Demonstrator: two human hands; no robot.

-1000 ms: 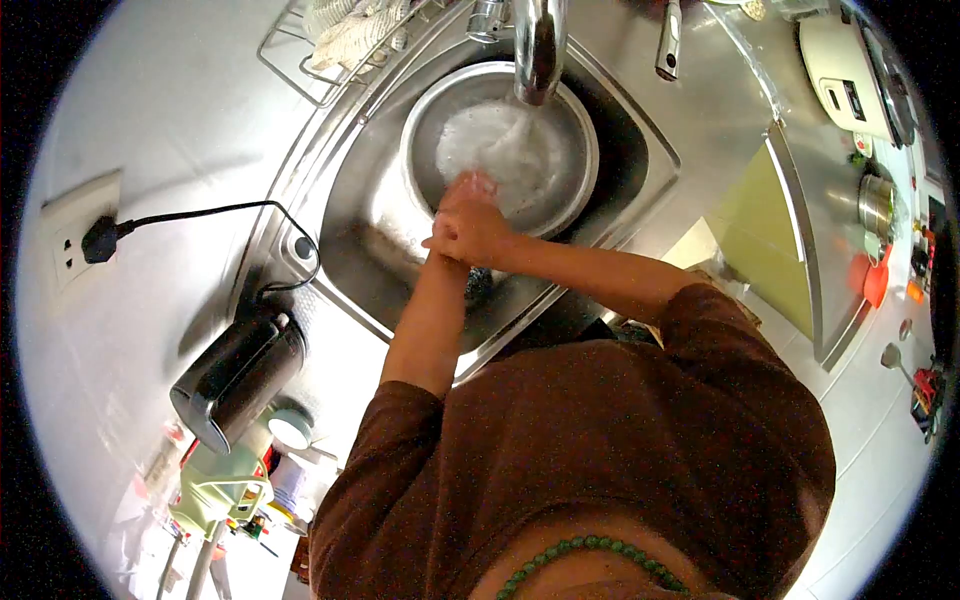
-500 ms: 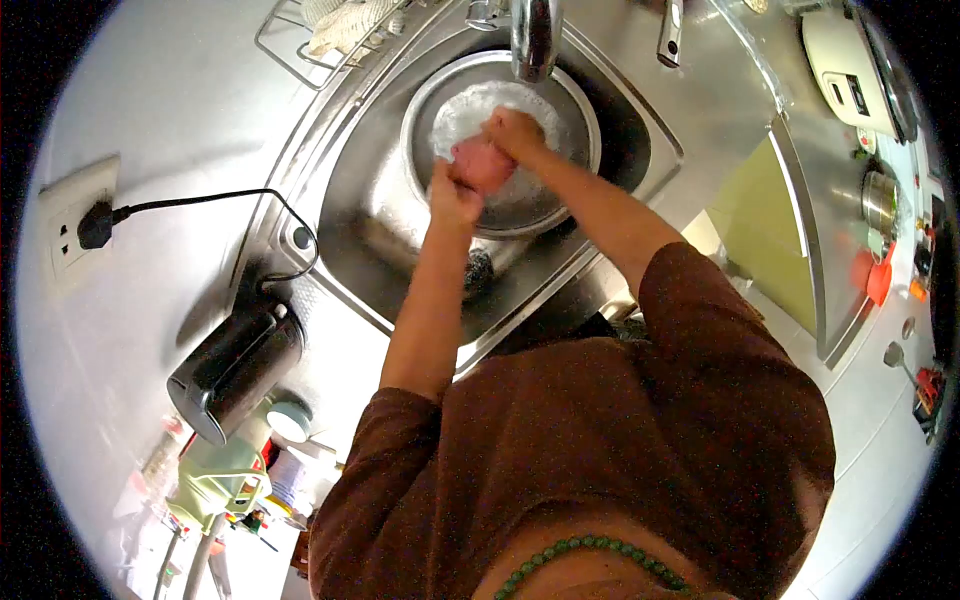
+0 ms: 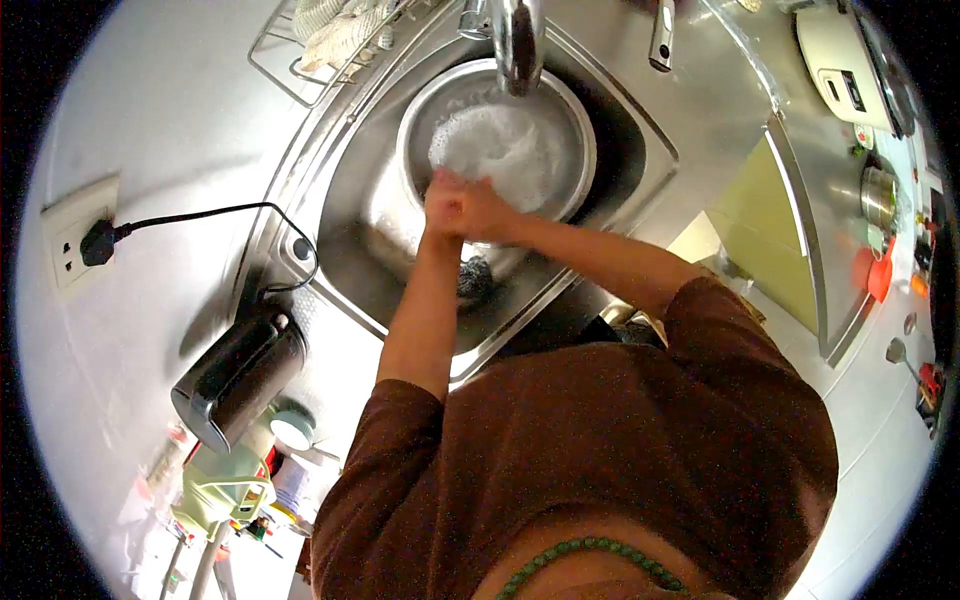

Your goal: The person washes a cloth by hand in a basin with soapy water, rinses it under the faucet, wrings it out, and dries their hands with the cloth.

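A round metal basin (image 3: 588, 150) stands in the steel sink (image 3: 350, 215), with foamy water (image 3: 500, 145) in it below the faucet (image 3: 518, 50). Over the basin's near left rim, my left hand (image 3: 441, 212) and my right hand (image 3: 486, 212) are pressed together, fingers closed. A little pink shows between them, but what they hold is mostly hidden and too blurred to name. Near my left wrist, a dark scouring pad (image 3: 475, 277) lies on the sink floor.
A wire rack (image 3: 290, 70) with pale cloth-like items is at the upper left. A black kettle (image 3: 238, 375) stands left of the sink, its cord running to a wall socket (image 3: 80, 235). To the right are a knife-like handle (image 3: 661, 38) and a rice cooker (image 3: 845, 75).
My hands were apart over the basin with a pink item between them; now they have come together, closer to me, and mostly cover it. More foam shows on the water.
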